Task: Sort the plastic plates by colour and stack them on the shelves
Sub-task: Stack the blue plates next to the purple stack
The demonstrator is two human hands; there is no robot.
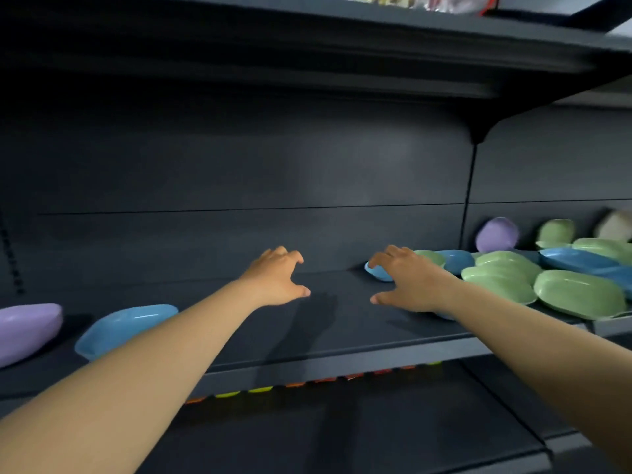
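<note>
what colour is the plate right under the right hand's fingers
Blue plate, partly hidden by the right hand; head view.

The shelf [342, 323] is plain dark grey. At its left end lie a lilac plate [27, 328] and a sky-blue plate [126, 325]. Toward its right end the plates are mostly pale green [578, 295], with blue ones [581, 263] among them and one lilac [496, 234] behind.

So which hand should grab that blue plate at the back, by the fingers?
Probably the right hand. Its fingers already reach over the blue plate, which lies beside the mixed pile of green plates. The left hand hovers open over bare shelf, farther from it.
</note>
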